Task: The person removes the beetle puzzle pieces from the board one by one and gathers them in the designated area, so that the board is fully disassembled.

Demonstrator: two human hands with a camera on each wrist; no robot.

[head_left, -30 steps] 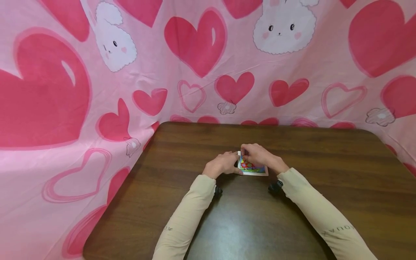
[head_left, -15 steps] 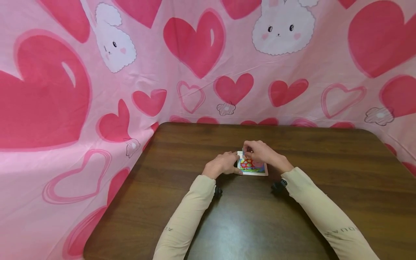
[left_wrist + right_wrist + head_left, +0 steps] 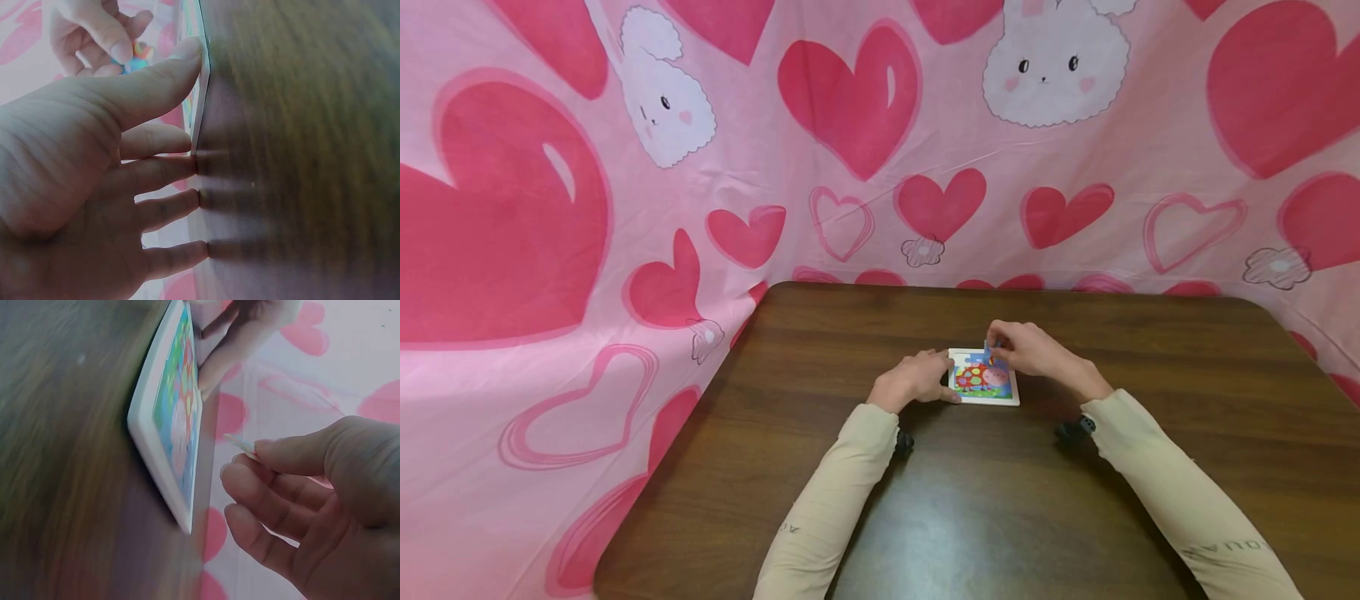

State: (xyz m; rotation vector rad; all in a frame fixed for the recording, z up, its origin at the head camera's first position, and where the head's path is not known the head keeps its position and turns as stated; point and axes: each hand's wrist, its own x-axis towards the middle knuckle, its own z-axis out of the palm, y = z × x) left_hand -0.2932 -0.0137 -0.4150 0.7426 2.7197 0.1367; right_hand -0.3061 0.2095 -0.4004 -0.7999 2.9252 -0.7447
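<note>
A small jigsaw puzzle point(image 3: 976, 380) in a white tray point(image 3: 150, 440) lies on the table, showing a red spotted ladybird-like figure with a pink face. A white gap shows at its upper left. My left hand point(image 3: 916, 379) rests at the tray's left side, fingers spread and fairly straight, thumb on the near left corner, as the left wrist view also shows. Between thumb and fingers my right hand point(image 3: 1033, 350) pinches a thin, mostly blue puzzle piece point(image 3: 242, 447). The piece, raised off the picture, is over the puzzle's top edge in the head view.
The brown wooden table point(image 3: 850, 333) extends around the tray on all sides. Behind it and on the left hangs a pink cloth point(image 3: 865, 225) with hearts and rabbits. Each wrist carries a small dark camera; one point(image 3: 1075, 431) sits under the right cuff.
My right hand has moved right and lifted the blue piece from the puzzle's upper left, uncovering the white gap and more of the picture. The left hand and tray stay put.
</note>
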